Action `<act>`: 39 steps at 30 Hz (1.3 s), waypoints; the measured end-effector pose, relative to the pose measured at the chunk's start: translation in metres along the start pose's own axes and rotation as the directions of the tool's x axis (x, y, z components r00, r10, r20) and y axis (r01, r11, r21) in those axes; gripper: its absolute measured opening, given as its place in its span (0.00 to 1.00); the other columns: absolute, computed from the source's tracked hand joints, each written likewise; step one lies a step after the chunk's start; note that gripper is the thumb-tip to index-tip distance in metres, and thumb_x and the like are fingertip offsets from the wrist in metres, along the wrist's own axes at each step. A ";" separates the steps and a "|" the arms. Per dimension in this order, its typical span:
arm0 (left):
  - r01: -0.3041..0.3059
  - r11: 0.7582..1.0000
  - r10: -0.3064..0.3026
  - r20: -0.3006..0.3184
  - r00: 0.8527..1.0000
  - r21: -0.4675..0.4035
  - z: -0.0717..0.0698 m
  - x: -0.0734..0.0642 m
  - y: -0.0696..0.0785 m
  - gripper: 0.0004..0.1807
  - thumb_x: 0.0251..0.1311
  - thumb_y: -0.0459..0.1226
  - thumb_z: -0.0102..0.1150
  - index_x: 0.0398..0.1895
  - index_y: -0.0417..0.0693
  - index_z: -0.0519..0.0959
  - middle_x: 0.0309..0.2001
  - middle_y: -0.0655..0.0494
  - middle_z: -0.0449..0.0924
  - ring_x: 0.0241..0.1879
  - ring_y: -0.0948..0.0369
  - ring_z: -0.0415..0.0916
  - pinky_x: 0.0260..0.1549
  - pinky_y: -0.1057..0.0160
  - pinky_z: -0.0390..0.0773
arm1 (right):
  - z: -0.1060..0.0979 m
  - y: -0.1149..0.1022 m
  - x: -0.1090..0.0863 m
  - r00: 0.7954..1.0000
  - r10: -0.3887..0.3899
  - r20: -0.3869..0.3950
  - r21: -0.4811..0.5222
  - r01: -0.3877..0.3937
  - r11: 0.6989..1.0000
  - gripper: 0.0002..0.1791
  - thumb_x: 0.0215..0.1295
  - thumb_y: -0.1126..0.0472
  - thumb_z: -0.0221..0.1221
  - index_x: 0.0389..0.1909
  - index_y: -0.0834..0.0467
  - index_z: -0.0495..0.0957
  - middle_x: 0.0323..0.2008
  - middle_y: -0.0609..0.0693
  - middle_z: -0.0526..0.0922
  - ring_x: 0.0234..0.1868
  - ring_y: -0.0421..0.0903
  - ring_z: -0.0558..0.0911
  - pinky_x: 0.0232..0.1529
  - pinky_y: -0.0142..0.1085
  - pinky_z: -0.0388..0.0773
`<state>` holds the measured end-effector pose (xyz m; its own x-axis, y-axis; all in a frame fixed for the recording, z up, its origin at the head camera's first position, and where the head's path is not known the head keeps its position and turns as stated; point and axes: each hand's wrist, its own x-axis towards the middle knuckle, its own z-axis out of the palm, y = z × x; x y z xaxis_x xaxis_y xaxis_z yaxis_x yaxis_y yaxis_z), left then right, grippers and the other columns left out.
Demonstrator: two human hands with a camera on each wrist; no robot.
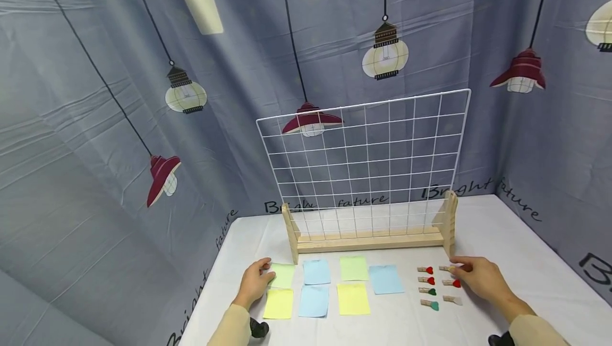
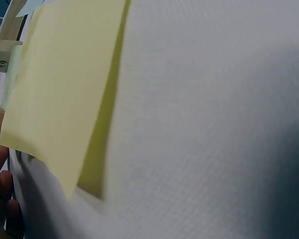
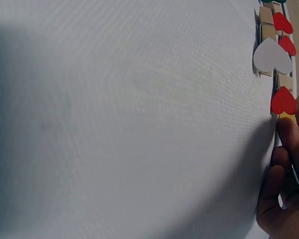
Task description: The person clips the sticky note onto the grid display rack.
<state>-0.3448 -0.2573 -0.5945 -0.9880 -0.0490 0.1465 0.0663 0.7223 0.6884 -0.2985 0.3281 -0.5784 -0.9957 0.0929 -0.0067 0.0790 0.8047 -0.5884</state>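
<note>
In the head view my left hand (image 1: 255, 282) rests on the table at the left edge of a light green sticky note (image 1: 283, 275), its thumb right at the paper. Below that note lies a yellow sticky note (image 1: 278, 304), large in the left wrist view with one edge curling up. My right hand (image 1: 483, 279) pinches the end of a small wooden clothespin (image 1: 445, 268) between thumb and finger; the fingers hide that end. Just below it is a clothespin with a red heart (image 1: 456, 283), then one with a white heart (image 3: 272, 56).
More blue, green and yellow sticky notes (image 1: 354, 299) lie in two rows. Several heart clothespins (image 1: 429, 305) form a column left of my right hand. Behind stands a white wire grid (image 1: 377, 162) in a wooden base (image 1: 368, 243). Printed curtains (image 1: 239, 96) surround the table.
</note>
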 end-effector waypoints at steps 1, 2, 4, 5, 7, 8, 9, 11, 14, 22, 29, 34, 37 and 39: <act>0.001 1.000 -0.001 -0.006 1.000 0.006 0.002 0.001 0.000 0.25 0.63 0.33 0.69 0.63 0.38 0.78 0.50 0.48 0.84 0.55 0.45 0.79 0.58 0.43 0.77 | 0.000 0.000 0.000 1.000 0.001 -0.008 -0.002 -0.001 1.000 0.23 0.67 0.59 0.66 0.59 0.67 0.80 0.33 0.51 0.86 0.35 0.48 0.78 0.41 0.50 0.77; 0.001 1.000 -0.001 -0.013 1.000 0.014 0.003 0.001 -0.001 0.25 0.63 0.34 0.69 0.63 0.38 0.79 0.50 0.48 0.84 0.55 0.45 0.80 0.58 0.43 0.77 | 0.001 0.001 0.001 1.000 -0.002 -0.015 -0.001 0.002 1.000 0.23 0.66 0.59 0.66 0.58 0.67 0.80 0.33 0.51 0.86 0.35 0.48 0.79 0.40 0.50 0.77; 0.001 0.999 0.000 -0.026 1.000 0.036 0.005 0.002 -0.002 0.23 0.63 0.35 0.69 0.61 0.39 0.80 0.49 0.49 0.84 0.54 0.46 0.80 0.58 0.43 0.77 | 0.002 0.002 0.001 1.000 -0.003 -0.026 -0.001 0.003 1.000 0.22 0.66 0.59 0.66 0.57 0.67 0.81 0.33 0.51 0.86 0.35 0.48 0.79 0.40 0.49 0.76; 0.001 0.999 0.001 -0.033 0.999 0.051 0.006 0.002 -0.002 0.22 0.63 0.36 0.69 0.60 0.40 0.81 0.49 0.50 0.84 0.53 0.47 0.80 0.57 0.44 0.77 | 0.002 0.002 0.002 1.000 -0.004 -0.030 -0.002 0.004 1.000 0.22 0.66 0.59 0.66 0.57 0.67 0.81 0.33 0.51 0.86 0.35 0.48 0.78 0.40 0.49 0.76; -0.005 0.997 0.009 -0.048 0.999 0.080 0.008 0.002 -0.002 0.20 0.62 0.36 0.70 0.57 0.43 0.83 0.47 0.52 0.84 0.51 0.49 0.80 0.56 0.44 0.77 | 0.004 0.003 0.002 0.999 -0.001 -0.033 -0.002 0.001 1.000 0.21 0.66 0.60 0.66 0.56 0.66 0.82 0.34 0.52 0.86 0.36 0.49 0.78 0.41 0.51 0.76; -0.007 0.996 0.012 -0.053 0.999 0.090 0.009 0.002 -0.001 0.19 0.62 0.37 0.70 0.56 0.45 0.84 0.47 0.53 0.84 0.50 0.50 0.80 0.55 0.45 0.77 | 0.004 0.004 0.002 0.999 0.001 -0.035 -0.001 -0.001 1.000 0.21 0.65 0.60 0.66 0.56 0.66 0.82 0.34 0.53 0.86 0.36 0.50 0.78 0.42 0.52 0.76; -0.008 0.995 0.014 -0.058 0.998 0.096 0.009 0.003 0.000 0.17 0.61 0.37 0.71 0.54 0.46 0.85 0.46 0.53 0.84 0.50 0.50 0.80 0.54 0.45 0.76 | 0.005 0.004 0.001 0.999 0.006 -0.033 0.002 -0.006 1.000 0.21 0.66 0.59 0.66 0.55 0.66 0.82 0.35 0.55 0.86 0.37 0.50 0.78 0.43 0.54 0.76; -0.016 0.994 0.024 -0.067 0.997 0.107 0.009 0.003 0.002 0.16 0.60 0.36 0.71 0.52 0.47 0.86 0.46 0.54 0.84 0.49 0.50 0.79 0.53 0.44 0.76 | 0.005 0.003 0.002 0.999 0.013 -0.036 0.002 -0.013 1.000 0.20 0.66 0.60 0.66 0.55 0.66 0.83 0.37 0.58 0.86 0.38 0.52 0.78 0.45 0.56 0.76; -0.006 0.995 0.014 -0.077 0.997 0.098 0.009 0.003 0.005 0.14 0.60 0.35 0.71 0.49 0.48 0.86 0.46 0.53 0.85 0.49 0.48 0.78 0.53 0.43 0.74 | 0.005 0.002 0.002 0.999 0.031 -0.035 0.007 -0.030 1.000 0.19 0.66 0.60 0.66 0.55 0.66 0.83 0.39 0.60 0.86 0.39 0.52 0.78 0.47 0.58 0.76; 0.043 0.996 -0.034 -0.112 0.993 0.079 0.012 0.001 0.008 0.08 0.57 0.34 0.73 0.39 0.50 0.84 0.42 0.54 0.84 0.47 0.50 0.79 0.52 0.43 0.73 | 0.007 0.002 0.002 0.999 0.034 -0.031 0.007 -0.034 0.999 0.19 0.66 0.60 0.66 0.55 0.66 0.83 0.38 0.57 0.87 0.38 0.51 0.79 0.46 0.56 0.76; 0.041 0.996 -0.028 -0.176 0.984 0.075 0.014 0.001 0.006 0.05 0.58 0.34 0.72 0.32 0.52 0.83 0.36 0.57 0.84 0.42 0.52 0.79 0.47 0.45 0.74 | 0.008 0.003 0.003 0.999 0.028 -0.037 0.004 -0.028 1.000 0.20 0.65 0.60 0.67 0.54 0.66 0.83 0.36 0.56 0.87 0.37 0.50 0.79 0.45 0.55 0.76; 0.055 0.998 -0.055 -0.166 0.985 -0.003 0.010 0.003 0.006 0.04 0.63 0.34 0.68 0.33 0.50 0.82 0.36 0.57 0.85 0.40 0.56 0.81 0.44 0.50 0.77 | 0.009 0.003 0.005 0.999 0.024 -0.034 -0.006 -0.024 1.000 0.19 0.65 0.60 0.67 0.54 0.66 0.83 0.36 0.57 0.87 0.37 0.51 0.79 0.45 0.56 0.76; 0.047 0.994 -0.060 -0.142 0.988 -0.094 0.007 0.005 0.007 0.03 0.66 0.34 0.66 0.38 0.45 0.81 0.37 0.54 0.84 0.38 0.58 0.80 0.40 0.56 0.78 | 0.007 0.002 0.004 0.999 0.023 -0.039 -0.015 -0.024 1.000 0.19 0.65 0.60 0.67 0.54 0.65 0.83 0.38 0.59 0.87 0.39 0.52 0.80 0.47 0.57 0.76; 0.050 0.988 -0.068 -0.123 0.990 -0.145 0.005 0.007 0.007 0.03 0.67 0.33 0.65 0.40 0.42 0.80 0.36 0.53 0.83 0.37 0.59 0.78 0.38 0.60 0.77 | 0.006 0.001 0.004 0.999 0.026 -0.036 -0.014 -0.026 1.000 0.19 0.65 0.61 0.66 0.53 0.66 0.83 0.39 0.60 0.87 0.39 0.53 0.79 0.47 0.58 0.75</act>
<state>-0.3521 -0.2490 -0.5919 -0.9656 -0.1826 0.1852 0.0360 0.6113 0.7906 -0.3027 0.3259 -0.5845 -0.9909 0.1347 0.0072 0.1059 0.8101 -0.5766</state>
